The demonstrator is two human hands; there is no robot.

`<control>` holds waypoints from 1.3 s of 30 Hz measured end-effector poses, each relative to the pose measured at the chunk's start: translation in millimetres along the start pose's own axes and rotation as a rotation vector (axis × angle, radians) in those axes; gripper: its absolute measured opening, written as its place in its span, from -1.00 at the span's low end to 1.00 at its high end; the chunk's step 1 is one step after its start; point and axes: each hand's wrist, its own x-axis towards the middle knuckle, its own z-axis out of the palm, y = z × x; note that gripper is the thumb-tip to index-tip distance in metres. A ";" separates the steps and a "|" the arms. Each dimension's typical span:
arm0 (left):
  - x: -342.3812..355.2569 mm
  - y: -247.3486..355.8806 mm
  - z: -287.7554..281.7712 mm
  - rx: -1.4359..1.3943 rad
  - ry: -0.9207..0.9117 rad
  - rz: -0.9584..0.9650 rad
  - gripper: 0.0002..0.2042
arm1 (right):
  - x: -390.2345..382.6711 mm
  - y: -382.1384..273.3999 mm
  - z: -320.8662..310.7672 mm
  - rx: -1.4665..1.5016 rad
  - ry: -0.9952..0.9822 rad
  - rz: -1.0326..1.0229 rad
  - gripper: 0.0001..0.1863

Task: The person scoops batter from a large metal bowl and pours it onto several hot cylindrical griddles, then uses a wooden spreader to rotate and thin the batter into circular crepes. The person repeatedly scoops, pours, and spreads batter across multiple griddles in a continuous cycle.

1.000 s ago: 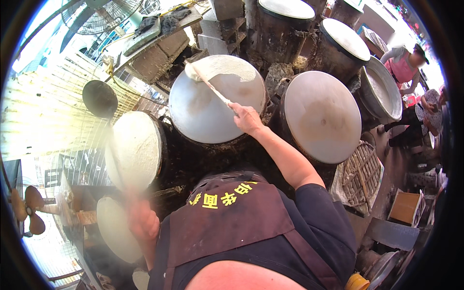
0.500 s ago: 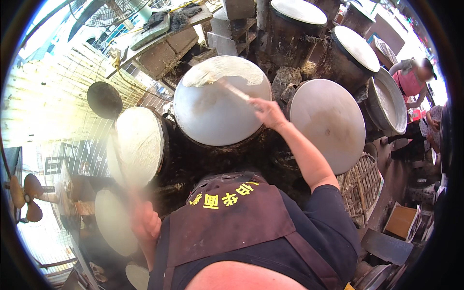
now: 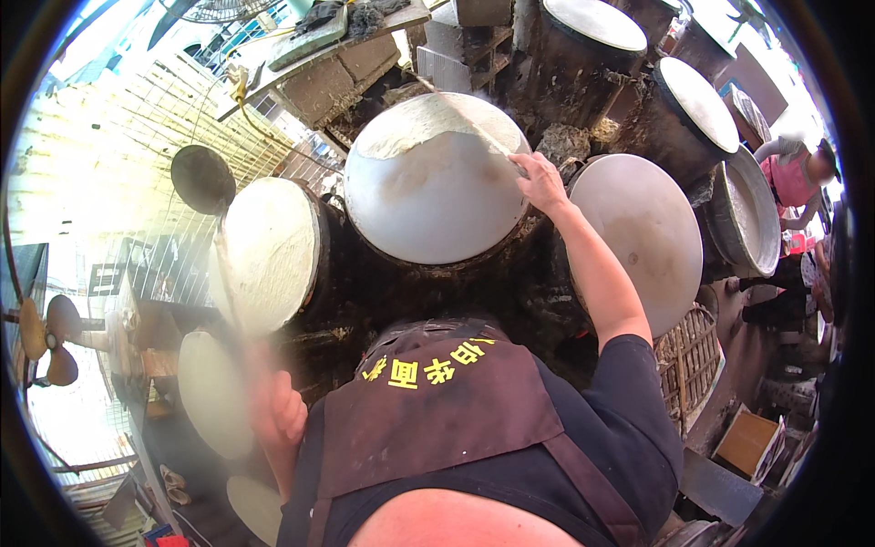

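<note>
Cream batter [image 3: 396, 133] coats the far edge of the middle griddle [image 3: 437, 219]. Right hand [image 3: 544, 180]: fingers wrapped around wooden stick [image 3: 468, 118], at griddle's right edge, tip past far edge. Left hand [image 3: 285, 408]: fingers curled around blurred handle of ladle [image 3: 202, 180], which crosses left griddle [image 3: 273, 255], partly hiding its pale coating. Around: grey right griddle [image 3: 638, 242], slatted rack [image 3: 688, 360], brown-bladed fan [image 3: 64, 319].

Right hand [image 3: 544, 185] grips stick [image 3: 474, 126] over round griddle [image 3: 433, 214], partly pale-coated; left hand [image 3: 283, 407] holds ladle [image 3: 202, 180].
</note>
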 end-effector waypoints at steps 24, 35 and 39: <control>-18.9 3.6 -21.7 -0.354 -0.264 -0.035 -0.48 | 20.9 -7.7 -6.2 0.005 -0.084 -0.230 -0.62; -25.3 -0.3 -8.0 -0.299 -0.175 0.009 -0.47 | 37.3 2.7 -10.0 0.025 -0.213 -0.253 -0.63; -36.6 -3.6 10.4 -0.226 -0.010 0.085 -0.48 | 31.0 -3.4 -24.4 0.072 -0.442 -0.300 -0.60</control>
